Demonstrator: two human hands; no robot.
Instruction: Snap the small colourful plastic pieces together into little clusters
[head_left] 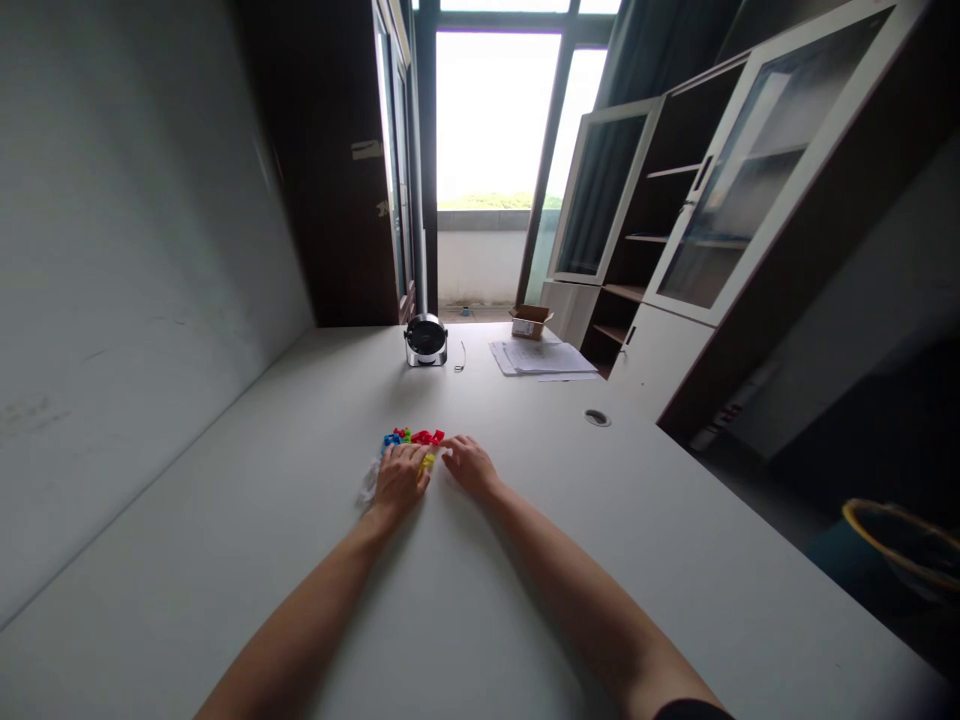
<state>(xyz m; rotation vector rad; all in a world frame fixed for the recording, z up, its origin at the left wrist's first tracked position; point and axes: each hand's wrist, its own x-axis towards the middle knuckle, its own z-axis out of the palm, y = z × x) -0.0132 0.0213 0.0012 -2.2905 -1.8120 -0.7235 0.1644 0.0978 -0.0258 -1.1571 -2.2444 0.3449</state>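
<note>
Small coloured pieces lie together on the white table [585,560]: red pieces [422,437], a blue piece [391,438], a green piece [406,435] and a yellow piece [427,462]. My left hand [403,475] rests over the near side of this group, palm down with its fingers spread, hiding part of it. Beside that hand, on its left, is a crumpled clear plastic bag [370,482]. My right hand [466,463] is just right of the pieces, its fingertips at the red ones; whether it pinches one is too small to tell.
Farther back on the table stand a round black device [426,338] on a metal stand, a small open cardboard box [529,322] and papers [541,358]. A round cable hole [597,417] is at the right. A wall [150,250] borders the left side.
</note>
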